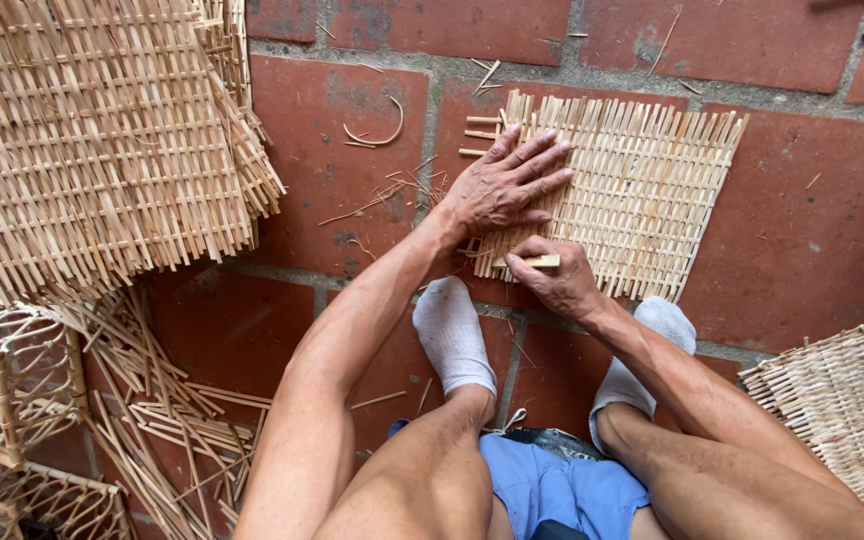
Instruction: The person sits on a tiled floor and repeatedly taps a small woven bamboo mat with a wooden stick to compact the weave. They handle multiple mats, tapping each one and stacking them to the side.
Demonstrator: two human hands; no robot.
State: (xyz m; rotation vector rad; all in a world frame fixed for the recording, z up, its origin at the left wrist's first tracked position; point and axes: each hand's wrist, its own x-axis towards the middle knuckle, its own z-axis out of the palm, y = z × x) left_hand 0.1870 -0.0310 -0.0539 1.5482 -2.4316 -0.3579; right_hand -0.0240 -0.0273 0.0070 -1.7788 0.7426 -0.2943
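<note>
A woven cane mat [642, 200] is pinned by the flat, spread-fingered left hand [502, 185]; a short stick [537, 261], pinched in the right hand [557, 280], could split strands if forced.

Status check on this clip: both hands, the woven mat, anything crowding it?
Left hand flat on woven mat. Right hand pinching a short cane strip at mat's near edge. Both socked feet close by; stacked woven panels lie apart.

arms: bare to above the elbows, no sleeves in view
left hand [502, 190]: bare, no glove
right hand [560, 280]: bare
socks [452, 335]: white, ankle-high
shorts [552, 485]: light blue, possibly a dark waistband
legs: bare
</note>
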